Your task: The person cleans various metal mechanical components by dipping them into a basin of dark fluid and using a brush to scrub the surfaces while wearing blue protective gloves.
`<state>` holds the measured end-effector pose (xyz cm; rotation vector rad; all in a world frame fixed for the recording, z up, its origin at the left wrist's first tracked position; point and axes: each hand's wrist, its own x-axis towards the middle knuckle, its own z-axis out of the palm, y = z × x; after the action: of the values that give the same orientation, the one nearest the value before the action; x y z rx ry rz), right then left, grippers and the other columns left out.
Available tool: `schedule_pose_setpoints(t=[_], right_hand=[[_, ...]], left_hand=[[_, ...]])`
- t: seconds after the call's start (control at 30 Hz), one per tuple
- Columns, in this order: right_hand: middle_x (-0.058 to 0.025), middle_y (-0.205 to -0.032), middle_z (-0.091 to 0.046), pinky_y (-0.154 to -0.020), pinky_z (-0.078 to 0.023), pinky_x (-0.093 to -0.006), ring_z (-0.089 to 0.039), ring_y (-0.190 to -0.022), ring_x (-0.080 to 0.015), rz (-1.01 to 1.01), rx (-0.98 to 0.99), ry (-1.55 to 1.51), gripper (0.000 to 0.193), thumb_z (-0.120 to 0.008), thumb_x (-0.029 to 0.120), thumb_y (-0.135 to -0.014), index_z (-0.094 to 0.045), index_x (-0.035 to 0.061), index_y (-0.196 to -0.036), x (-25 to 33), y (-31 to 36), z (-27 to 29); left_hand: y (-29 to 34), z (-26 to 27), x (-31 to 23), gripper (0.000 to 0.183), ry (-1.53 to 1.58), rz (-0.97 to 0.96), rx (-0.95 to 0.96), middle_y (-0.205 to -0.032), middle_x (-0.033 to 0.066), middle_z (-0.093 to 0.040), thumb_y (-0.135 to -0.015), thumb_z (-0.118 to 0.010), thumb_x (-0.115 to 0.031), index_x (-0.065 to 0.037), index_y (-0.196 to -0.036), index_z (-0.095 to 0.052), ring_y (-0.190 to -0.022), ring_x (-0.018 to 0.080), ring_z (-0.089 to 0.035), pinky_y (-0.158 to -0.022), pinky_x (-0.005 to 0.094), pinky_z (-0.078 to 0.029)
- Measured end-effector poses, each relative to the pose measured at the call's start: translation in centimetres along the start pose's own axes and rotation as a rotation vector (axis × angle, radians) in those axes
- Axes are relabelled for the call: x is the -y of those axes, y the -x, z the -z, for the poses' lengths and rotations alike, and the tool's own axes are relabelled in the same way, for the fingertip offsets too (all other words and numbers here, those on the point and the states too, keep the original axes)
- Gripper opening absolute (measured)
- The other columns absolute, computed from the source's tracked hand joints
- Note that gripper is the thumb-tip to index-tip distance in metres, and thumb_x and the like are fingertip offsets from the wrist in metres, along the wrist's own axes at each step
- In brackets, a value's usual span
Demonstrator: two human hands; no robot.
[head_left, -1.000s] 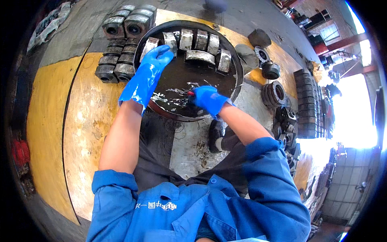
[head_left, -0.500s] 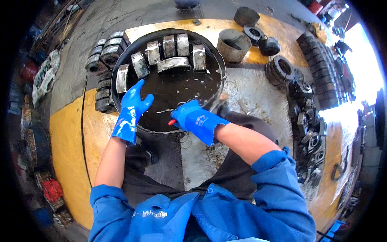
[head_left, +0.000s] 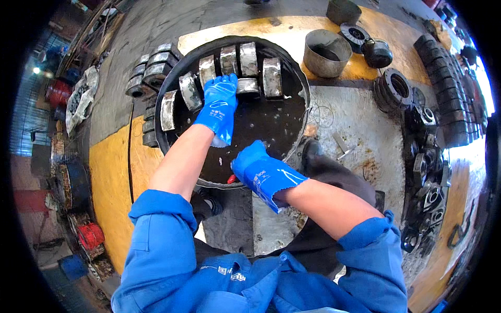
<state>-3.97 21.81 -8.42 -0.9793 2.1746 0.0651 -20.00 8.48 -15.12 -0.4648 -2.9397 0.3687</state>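
Stained workshop floor (head_left: 362,128), streaked silvery blocks (head_left: 248,87)

The gloved left hand (head_left: 220,107) and gloved right hand (head_left: 265,171) are glossy bright blue, with small pale printed marks. A small red piece (head_left: 231,179) shows near the right one. The jacket (head_left: 219,300) is a deeper blue with white lettering; the trousers (head_left: 308,245) are near-black. Dark brown-black liquid (head_left: 261,122), flecked with pale specks, fills the black-rimmed tub (head_left: 299,73). The metal blocks (head_left: 248,59) are silvery, streaked and blotched dark. The bucket (head_left: 319,65) is dull grey-tan, the yellow floor sheet (head_left: 112,172) scuffed, and the grey floor plate (head_left: 355,115) stained brown.
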Motion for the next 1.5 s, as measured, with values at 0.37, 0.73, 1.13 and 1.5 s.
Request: schedule_pose_setpoints(t=[0.37, 0.73, 1.13, 1.5], right_hand=[[-0.006, -0.098, -0.08, -0.065, -0.047, -0.0477, -0.075, -0.089, -0.0274, 0.074, -0.47, 0.118, 0.016, -0.073, 0.024, -0.09, -0.085, 0.0163, -0.097, -1.5, 0.0, -5.4], [-0.0047, -0.083, -0.078, -0.06, -0.045, -0.0434, -0.074, -0.078, -0.0274, 0.093, -0.648, 0.099, 0.011, -0.078, 0.026, -0.08, -0.083, 0.0171, -0.085, -1.7, 2.9, -4.4], [-0.0139, -0.09, -0.08, -0.067, -0.058, -0.0496, -0.077, -0.081, -0.0326, -0.033, -0.764, -0.393, 0.024, -0.074, 0.032, -0.084, -0.084, 0.0124, -0.092, -3.1, -2.2, -3.7], [-0.0227, -0.085, -0.074, -0.076, -0.057, -0.0484, -0.072, -0.078, -0.0329, -0.274, -0.936, -1.514, 0.047, -0.065, 0.044, -0.099, -0.075, -0.0017, -0.103, -4.6, -7.1, -6.2]], left_hand=[[-1.9, -4.5, 0.6, 0.016, -0.063, -0.044, -0.237, -0.072, 0.0088, -0.073, -0.093, -0.065, -0.016, -0.019, -0.081, -0.073, -0.063, 0.0292, -0.073, -0.053, 0.0467, -0.055], [3.5, -2.1, 0.1, 0.018, -0.25, 0.116, 0.221, -0.102, 0.013, -0.078, -0.091, -0.07, -0.02, -0.015, -0.108, -0.074, -0.092, 0.0331, -0.078, -0.072, 0.0492, -0.062], [12.4, 2.4, 0.9, 0.052, -0.063, 0.235, 0.448, -0.109, 0.018, -0.079, -0.076, -0.088, -0.043, -0.01, -0.114, -0.075, -0.1, 0.037, -0.078, -0.079, 0.0515, -0.062], [18.3, -1.5, 5.5, 0.079, 1.294, 0.598, 0.175, -0.144, 0.0217, -0.064, -0.091, -0.081, -0.034, 0.005, -0.153, -0.051, -0.133, 0.0378, -0.061, -0.111, 0.042, -0.048]])
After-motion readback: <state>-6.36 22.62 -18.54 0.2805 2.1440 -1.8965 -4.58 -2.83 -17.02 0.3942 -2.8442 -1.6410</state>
